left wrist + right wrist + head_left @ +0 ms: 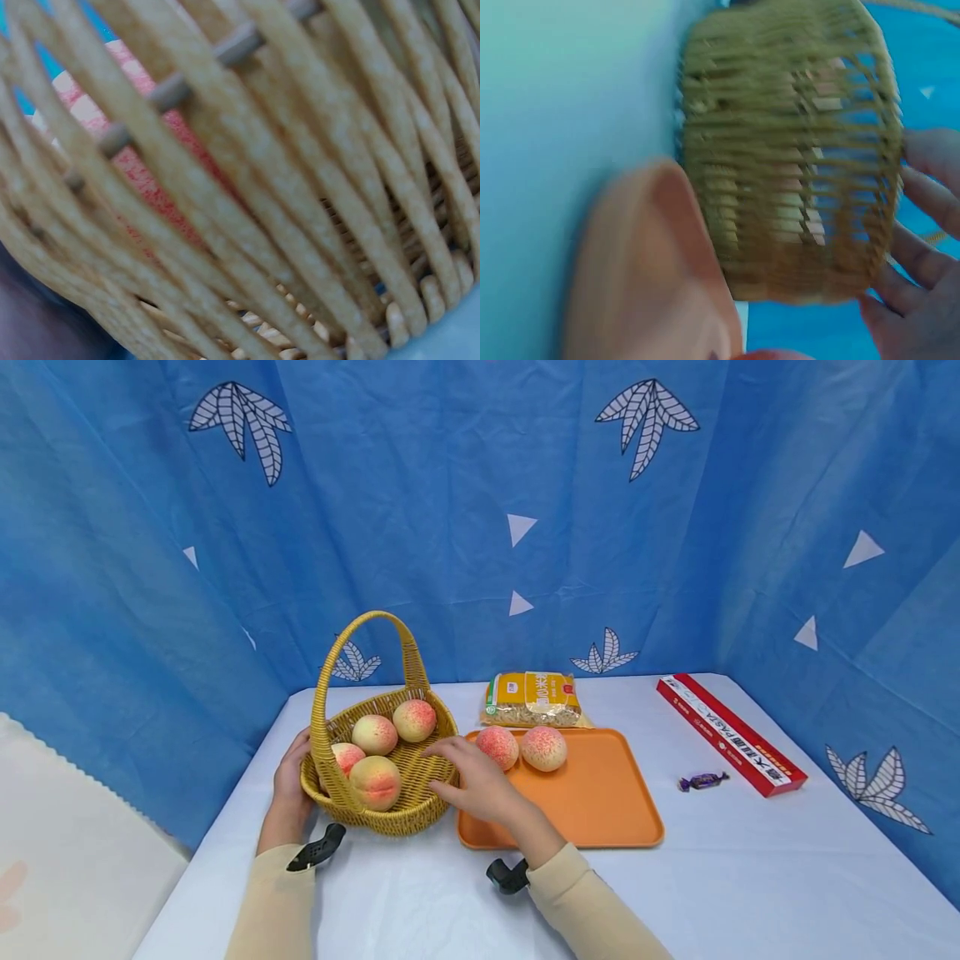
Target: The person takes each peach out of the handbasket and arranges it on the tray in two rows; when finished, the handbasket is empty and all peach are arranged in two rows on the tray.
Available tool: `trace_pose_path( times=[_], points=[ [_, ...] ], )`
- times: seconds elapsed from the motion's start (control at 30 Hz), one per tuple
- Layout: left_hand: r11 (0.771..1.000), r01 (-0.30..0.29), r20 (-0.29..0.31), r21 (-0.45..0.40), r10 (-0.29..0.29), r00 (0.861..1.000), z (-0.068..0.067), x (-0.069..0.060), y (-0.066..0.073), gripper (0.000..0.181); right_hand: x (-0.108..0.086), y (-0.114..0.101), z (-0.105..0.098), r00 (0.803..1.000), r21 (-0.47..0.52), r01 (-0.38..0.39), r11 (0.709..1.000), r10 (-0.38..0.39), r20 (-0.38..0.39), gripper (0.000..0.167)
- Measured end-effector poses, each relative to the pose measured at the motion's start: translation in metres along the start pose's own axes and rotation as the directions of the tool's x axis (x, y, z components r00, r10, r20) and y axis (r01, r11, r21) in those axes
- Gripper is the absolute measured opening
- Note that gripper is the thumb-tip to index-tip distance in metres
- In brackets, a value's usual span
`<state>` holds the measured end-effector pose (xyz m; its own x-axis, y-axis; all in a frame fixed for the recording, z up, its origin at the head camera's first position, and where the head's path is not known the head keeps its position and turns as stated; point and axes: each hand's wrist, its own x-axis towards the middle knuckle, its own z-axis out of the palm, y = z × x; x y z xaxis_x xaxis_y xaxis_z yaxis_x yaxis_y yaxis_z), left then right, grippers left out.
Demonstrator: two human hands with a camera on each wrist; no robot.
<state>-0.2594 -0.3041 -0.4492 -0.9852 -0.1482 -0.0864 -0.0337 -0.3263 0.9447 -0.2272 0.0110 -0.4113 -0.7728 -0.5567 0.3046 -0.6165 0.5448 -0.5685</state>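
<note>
A woven yellow basket (pixel 430 817) with a tall arched handle stands at the left of the table, several peaches (pixel 375 782) inside it. My left hand (pixel 291 777) holds the basket's left side at the rim; part of its fingers is hidden behind the wicker. In the left wrist view the basket wall (pixel 247 150) fills the picture, with a red-speckled peach (pixel 161 176) showing through the slats. Over the basket's right rim reaches my right hand (pixel 480 781), fingers spread and holding nothing. The right wrist view shows those fingers (pixel 922 259) beside the rim.
An orange tray (pixel 592 802) lies right of the basket, two peaches (pixel 543 749) at its back left. Behind it sits a yellow bag of dry food (pixel 532 697). Farther right are a purple-wrapped candy (pixel 703 781) and a long red pasta box (pixel 731 735). Blue curtains enclose the table.
</note>
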Motion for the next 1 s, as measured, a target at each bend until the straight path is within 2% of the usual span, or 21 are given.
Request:
trace_pose_path(
  times=[0.2,0.4,0.67,0.87,1.0],
  points=[
    [1.000,-0.003,0.007,-0.004,0.003,1.000,0.000,0.000,-0.001,0.045,0.005,-0.010,0.015,0.998,-0.144,0.058,0.988,-0.056,0.023,0.032],
    [1.000,-0.020,0.006,-0.020,0.020,1.000,-0.001,0.000,-0.001,0.038,0.011,-0.017,0.016,0.996,-0.207,0.060,0.977,-0.046,0.072,0.036],
    [0.999,-0.013,0.003,-0.042,0.013,1.000,-0.002,0.000,-0.002,0.036,0.027,-0.023,0.014,0.985,-0.214,0.048,0.976,-0.011,0.173,0.055],
    [0.998,-0.019,0.004,-0.058,0.019,1.000,-0.002,0.000,-0.001,0.032,0.041,-0.029,0.020,0.967,-0.262,0.018,0.965,0.049,0.249,0.072],
    [0.999,-0.023,0.009,-0.046,0.023,1.000,-0.002,-0.001,-0.002,0.032,0.050,-0.031,0.022,0.952,-0.268,0.022,0.963,0.062,0.300,0.083]
  ],
)
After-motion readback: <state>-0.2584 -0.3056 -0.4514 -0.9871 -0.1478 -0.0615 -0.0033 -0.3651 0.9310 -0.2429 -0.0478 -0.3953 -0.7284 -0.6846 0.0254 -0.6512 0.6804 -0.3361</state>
